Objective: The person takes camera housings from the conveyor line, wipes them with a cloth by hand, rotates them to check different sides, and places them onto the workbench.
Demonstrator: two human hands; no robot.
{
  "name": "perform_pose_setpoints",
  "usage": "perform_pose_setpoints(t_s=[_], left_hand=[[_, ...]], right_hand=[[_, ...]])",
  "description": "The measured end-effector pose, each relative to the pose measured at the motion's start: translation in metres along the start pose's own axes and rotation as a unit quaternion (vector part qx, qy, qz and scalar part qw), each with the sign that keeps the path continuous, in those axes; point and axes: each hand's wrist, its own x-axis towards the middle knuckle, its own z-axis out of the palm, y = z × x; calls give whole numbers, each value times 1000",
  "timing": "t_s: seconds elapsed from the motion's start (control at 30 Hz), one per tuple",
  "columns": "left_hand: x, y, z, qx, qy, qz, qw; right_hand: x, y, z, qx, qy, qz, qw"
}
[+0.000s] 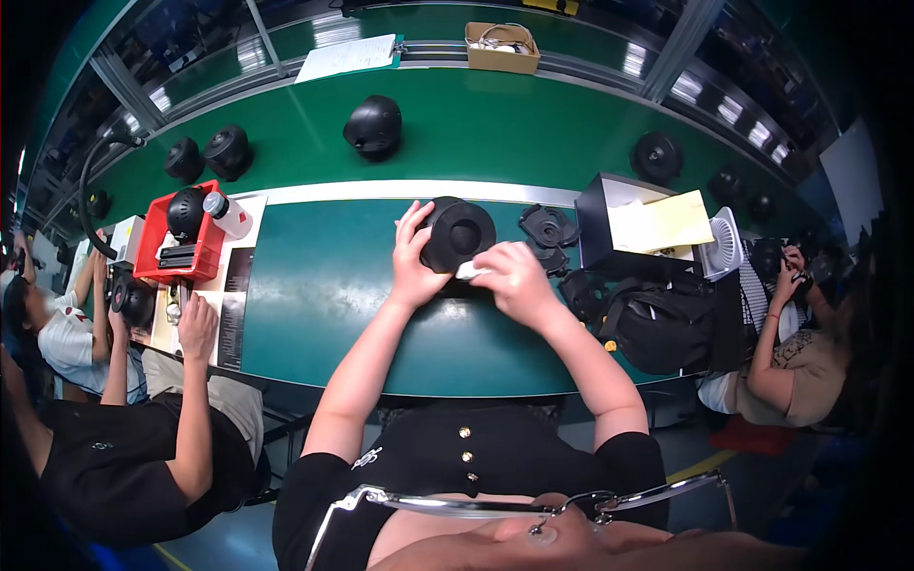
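A black round housing (462, 226), with a wide ring and a darker round centre, is held up over the green work mat (314, 285). My left hand (413, 262) grips its left side, fingers wrapped round the edge and thumb below. Pinched in my right hand (519, 285) is a small white cloth (467, 271), which meets the housing's lower right rim; its exact shape is mostly hidden by my fingers. Just right of the housing lie flat black moulded parts (548, 228), near my right hand.
To the right stand a dark box (598, 228) with yellow paper, a small white fan (724, 243) and a black bag (662, 324). At left is a red bin (143, 252) beside a white bottle (227, 215). Black round units (374, 127) sit on the green belt behind. Co-workers flank me.
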Motion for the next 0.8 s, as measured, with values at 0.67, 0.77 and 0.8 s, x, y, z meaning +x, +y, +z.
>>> perform_pose_setpoints(t_s=[0.67, 0.77, 0.8], left_hand=[[3, -6, -5, 90, 49, -72, 992], [-2, -17, -6, 95, 65, -42, 992], [-4, -22, -6, 101, 67, -21, 992]], right_hand=[[89, 98, 44, 546, 217, 352, 729], [119, 143, 32, 52, 245, 298, 921], [128, 147, 28, -66, 235, 282, 928]])
